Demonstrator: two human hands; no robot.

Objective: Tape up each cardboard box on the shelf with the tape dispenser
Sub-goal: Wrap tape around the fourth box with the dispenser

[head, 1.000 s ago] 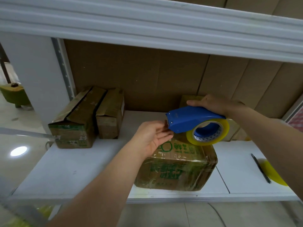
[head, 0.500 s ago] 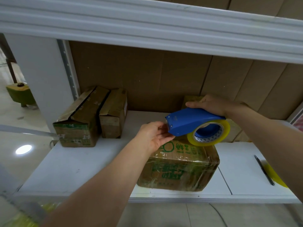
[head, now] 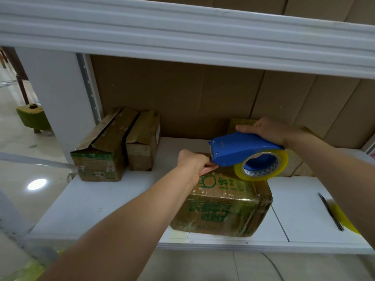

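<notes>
Boxes first, left to right: two brown cardboard boxes [head: 113, 145] sit at 9 o'clock on the white shelf [head: 105, 201], touching each other, flaps loose with a dark gap along the top seam; judged not yet taped. Printed box [head: 223, 207] sits at 6 o'clock near the front edge, glossy, already wrapped in clear tape. Left hand [head: 194, 164] pinches at the dispenser's toothed front edge, likely the tape end; the tape itself is too clear to confirm. Tape dispenser [head: 243, 151], blue, hovers just above the printed box's top. Right hand [head: 267, 129] grips its back, fingers curled over the shell. Yellowish tape roll [head: 261, 166] is seated in it. Handling: dispenser light, rigid plastic; hold by the shell, keep fingers off the teeth. Tape is thin, sticky and will fold on itself. Boxes look light, corners soft. Pen [head: 330, 211] lies at 4 o'clock.
</notes>
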